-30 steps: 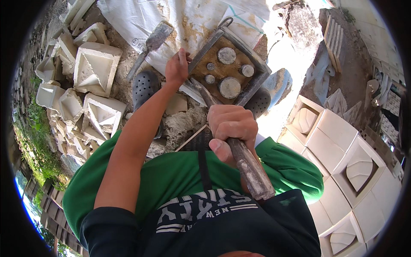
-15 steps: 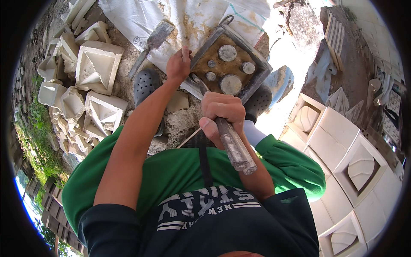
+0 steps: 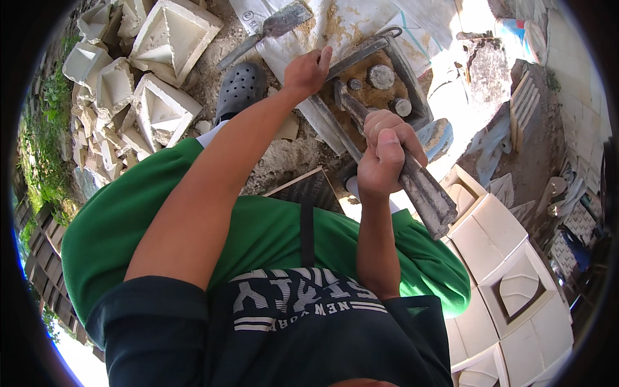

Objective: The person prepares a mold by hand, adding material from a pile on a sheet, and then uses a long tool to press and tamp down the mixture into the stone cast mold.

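A thick grey, crusted rod [image 3: 428,189] is gripped in my right hand [image 3: 390,149], its fingers wrapped round the middle. The rod slants, with its blunt thick end toward me and its thinner end over the left side of a grey box-shaped mould [image 3: 412,76]. Brown sandy material fills the mould, and round grey discs [image 3: 380,77] sit in it; my right hand and the rod hide part of it. At the mould's left corner is my left hand [image 3: 307,72], fingers stretched out beside the rim; I cannot tell how firmly it touches.
A trowel [image 3: 287,19] lies on a sand-strewn white sack [image 3: 348,14] beyond my left hand. Broken cream blocks [image 3: 166,115] are heaped at the left. Stacked cream blocks [image 3: 516,284] stand at the right. My grey clog [image 3: 240,89] is left of the mould.
My view has shifted, so the mould appears farther right and higher. My right hand has turned and swung the rod's thick end to the right. Fewer discs show now.
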Motion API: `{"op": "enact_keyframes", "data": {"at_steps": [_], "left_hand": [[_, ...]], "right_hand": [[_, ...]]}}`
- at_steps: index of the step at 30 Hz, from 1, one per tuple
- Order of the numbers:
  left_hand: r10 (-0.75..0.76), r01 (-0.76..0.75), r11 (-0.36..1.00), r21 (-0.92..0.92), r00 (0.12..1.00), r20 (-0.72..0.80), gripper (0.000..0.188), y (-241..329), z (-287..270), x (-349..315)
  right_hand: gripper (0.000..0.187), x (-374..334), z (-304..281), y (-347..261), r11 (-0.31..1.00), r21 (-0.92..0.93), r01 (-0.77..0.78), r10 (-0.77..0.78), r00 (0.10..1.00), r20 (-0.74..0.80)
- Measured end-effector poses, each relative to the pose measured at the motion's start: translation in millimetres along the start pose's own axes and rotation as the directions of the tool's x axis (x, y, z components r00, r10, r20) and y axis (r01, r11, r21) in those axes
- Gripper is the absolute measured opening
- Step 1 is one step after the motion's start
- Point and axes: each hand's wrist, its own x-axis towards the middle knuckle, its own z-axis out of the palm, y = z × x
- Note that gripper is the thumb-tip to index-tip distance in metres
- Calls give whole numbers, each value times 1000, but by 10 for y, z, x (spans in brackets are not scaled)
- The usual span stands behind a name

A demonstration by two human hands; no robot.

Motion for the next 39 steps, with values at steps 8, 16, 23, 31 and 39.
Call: {"op": "enact_keyframes", "data": {"at_steps": [8, 16, 23, 31, 39], "left_hand": [[-21, 21, 1000, 16, 1000, -15, 56, 12, 19, 14], [-36, 36, 999, -21, 999, 0, 51, 101, -17, -16], [6, -7, 999, -35, 1000, -28, 53, 0, 38, 13], [-24, 24, 1000, -18, 1000, -8, 54, -4, 47, 14], [-13, 13, 1000, 9, 1000, -21, 53, 19, 49, 8]], "right_hand": [[21, -37, -58, 23, 999, -18, 32, -29, 992, 119], [20, -57, -102, 61, 991, 36, 128, -130, 991, 44], [14, -69, 33, -37, 989, -44, 138, -135, 989, 63], [21, -76, -78, -1, 980, 158, 120, -127, 991, 35], [19, -87, -213, 62, 978, 185, 98, -109, 993, 48]]}}
